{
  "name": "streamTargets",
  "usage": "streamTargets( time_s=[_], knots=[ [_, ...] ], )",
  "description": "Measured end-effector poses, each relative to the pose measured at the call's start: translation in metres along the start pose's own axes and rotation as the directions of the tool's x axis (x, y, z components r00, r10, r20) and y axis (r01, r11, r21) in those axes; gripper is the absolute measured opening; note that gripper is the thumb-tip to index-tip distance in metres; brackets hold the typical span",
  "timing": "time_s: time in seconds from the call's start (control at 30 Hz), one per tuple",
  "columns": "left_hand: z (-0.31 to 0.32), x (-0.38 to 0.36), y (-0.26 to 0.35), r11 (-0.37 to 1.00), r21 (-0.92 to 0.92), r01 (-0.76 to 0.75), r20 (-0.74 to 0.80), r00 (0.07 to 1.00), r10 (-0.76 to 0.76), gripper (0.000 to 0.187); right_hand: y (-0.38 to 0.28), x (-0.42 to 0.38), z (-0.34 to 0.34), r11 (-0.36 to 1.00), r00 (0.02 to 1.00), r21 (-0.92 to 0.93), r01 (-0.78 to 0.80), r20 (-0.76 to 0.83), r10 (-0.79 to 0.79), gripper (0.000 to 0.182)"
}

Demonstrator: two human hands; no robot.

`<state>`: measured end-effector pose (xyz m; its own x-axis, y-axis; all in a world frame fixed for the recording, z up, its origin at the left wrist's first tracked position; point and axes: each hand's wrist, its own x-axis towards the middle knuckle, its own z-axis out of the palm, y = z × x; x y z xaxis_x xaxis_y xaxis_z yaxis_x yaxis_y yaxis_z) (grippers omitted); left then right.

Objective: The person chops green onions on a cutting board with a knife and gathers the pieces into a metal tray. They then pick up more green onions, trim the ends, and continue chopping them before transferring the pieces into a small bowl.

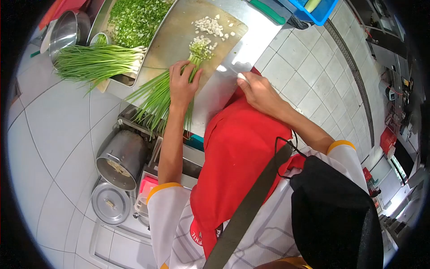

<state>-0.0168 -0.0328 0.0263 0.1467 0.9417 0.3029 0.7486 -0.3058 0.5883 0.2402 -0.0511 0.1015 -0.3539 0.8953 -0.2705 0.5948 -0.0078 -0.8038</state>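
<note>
My left hand [182, 83] is closed around a bunch of green onions [154, 98] on the cutting board [174, 27]. The long green leaves hang over the table's near edge. Finely cut pieces [201, 48] lie at the bunch's cut end, with a pile of chopped white bits [210, 27] beyond them. To the right of the board, my right hand [260, 92] grips a knife by its white handle [242, 77]. The blade is hard to tell from the shiny steel table.
A tray of chopped green onions [134, 22] stands at the left, with whole green onions [98, 60] across its edge. Nearby are a metal bowl [69, 33], a green handle [267, 11] and a blue basket [320, 15]. Below sit a pot [121, 157] and a lid [110, 203].
</note>
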Motion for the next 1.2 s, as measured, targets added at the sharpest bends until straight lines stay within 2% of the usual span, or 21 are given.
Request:
streamTargets(
  time_s=[0.1,0.17,0.2,0.37,0.6,0.67,0.7,0.77,0.9,0.97,1.1,1.2],
  knots=[
    [0.004,-0.002,-0.003,1.0,-0.014,-0.028,-0.031,0.999,0.027,0.024,-0.001,0.007,0.022,0.999,0.997,0.03,0.024,0.069,-0.026,0.024],
    [0.005,-0.003,-0.006,0.998,0.013,-0.061,-0.075,0.995,0.062,0.02,-0.007,0.016,0.032,0.984,0.972,-0.065,-0.164,0.162,0.173,0.025],
    [0.004,-0.003,-0.006,0.998,0.017,-0.058,-0.075,0.995,0.059,0.02,-0.009,0.019,0.035,0.985,0.971,-0.063,-0.162,0.166,0.17,0.025],
    [0.007,-0.002,-0.004,0.999,-0.003,-0.05,-0.107,0.993,0.05,0.014,-0.009,0.024,0.043,0.969,0.988,-0.224,-0.103,0.086,0.125,0.028],
    [0.008,-0.001,-0.004,0.999,-0.01,-0.03,-0.097,0.995,0.029,0.015,0.001,0.036,0.055,0.948,0.984,-0.304,-0.095,0.118,0.136,0.03],
    [0.008,0.0,-0.005,0.999,-0.012,-0.04,-0.092,0.995,0.039,0.015,0.015,0.045,0.066,0.941,0.994,-0.334,0.056,0.105,-0.021,0.028],
    [0.01,0.0,-0.006,0.999,-0.009,-0.045,-0.092,0.995,0.044,0.015,0.011,0.047,0.067,0.941,0.995,-0.332,0.057,0.101,-0.024,0.028],
    [0.012,0.0,-0.006,1.0,-0.009,-0.029,-0.115,0.993,0.028,0.015,0.002,0.047,0.067,0.943,0.979,-0.303,-0.137,0.105,0.176,0.028],
    [0.012,0.004,-0.004,0.998,0.0,-0.064,-0.123,0.99,0.063,0.015,0.027,0.021,0.065,0.969,0.99,-0.223,-0.107,0.07,0.125,0.028],
    [0.014,0.001,-0.004,0.999,0.04,-0.034,-0.121,0.992,0.039,0.014,0.029,0.004,0.05,0.939,0.938,-0.262,-0.222,0.205,0.279,0.028],
    [0.017,-0.002,0.002,0.999,0.042,0.002,-0.15,0.989,0.005,0.013,0.033,-0.009,0.023,0.937,0.931,-0.276,-0.214,0.233,0.281,0.027],
    [0.03,-0.007,0.015,0.996,0.058,0.069,-0.213,0.975,-0.055,0.013,0.036,-0.013,0.017,0.953,0.947,-0.254,-0.162,0.231,0.223,0.027]
  ],
)
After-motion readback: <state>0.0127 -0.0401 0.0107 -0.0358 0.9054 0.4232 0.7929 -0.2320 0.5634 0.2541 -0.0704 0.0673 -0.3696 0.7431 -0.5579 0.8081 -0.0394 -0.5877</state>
